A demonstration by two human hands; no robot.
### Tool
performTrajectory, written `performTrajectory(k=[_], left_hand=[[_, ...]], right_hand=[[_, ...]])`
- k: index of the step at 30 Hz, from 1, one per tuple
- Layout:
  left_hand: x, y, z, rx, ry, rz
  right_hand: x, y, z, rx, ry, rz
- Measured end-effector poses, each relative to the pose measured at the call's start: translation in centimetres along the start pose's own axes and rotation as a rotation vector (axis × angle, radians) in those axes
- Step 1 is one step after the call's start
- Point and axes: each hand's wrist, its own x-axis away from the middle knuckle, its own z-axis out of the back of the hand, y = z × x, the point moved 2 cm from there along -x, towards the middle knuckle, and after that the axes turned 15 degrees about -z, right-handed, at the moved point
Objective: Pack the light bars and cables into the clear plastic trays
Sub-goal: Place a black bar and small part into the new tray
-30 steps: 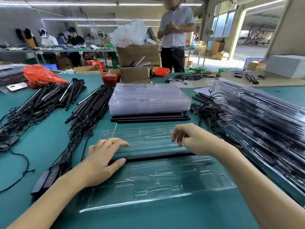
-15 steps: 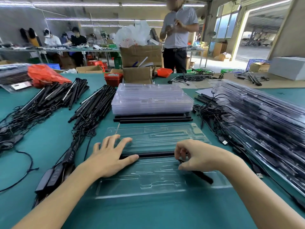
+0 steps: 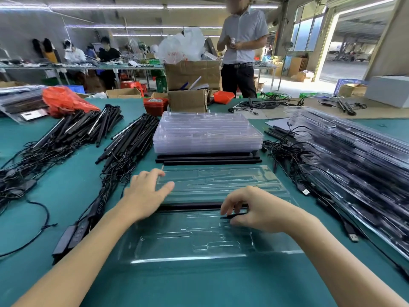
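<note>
Head | left hand [image 3: 146, 196] flat on tray [image 3: 190, 242] edge | right hand [image 3: 254, 210] pinching black piece [image 3: 232, 216]

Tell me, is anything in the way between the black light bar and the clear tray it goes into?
Nothing visible blocks it. The black light bar already lies across the open clear tray, along its middle fold. The left hand rests at the bar's left end, and the right hand pinches a thin black piece just above the tray's near half.
</note>
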Motion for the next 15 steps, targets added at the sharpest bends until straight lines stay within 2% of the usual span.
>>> performTrajectory(k=[3,7,12,15], left_hand=[[-1.0,-1.6,1.0,-0.107,0.137,0.169],[-1.5,-4.3,1.6,-0.198,0.061,0.411],[-1.1,-6.1,1.1,-0.476,0.017,0.407],[-1.2,-6.6,1.3,-0.565,0.057,0.396]], right_hand=[[-0.1,0.5,-0.8,0.073,0.014,-0.013],[-0.3,1.0,-1.1,0.035,0.056,-0.008],[-0.1,1.9,-0.7,-0.078,0.079,-0.020],[-0.4,2.0,-1.2,-0.076,0.092,-0.023]])
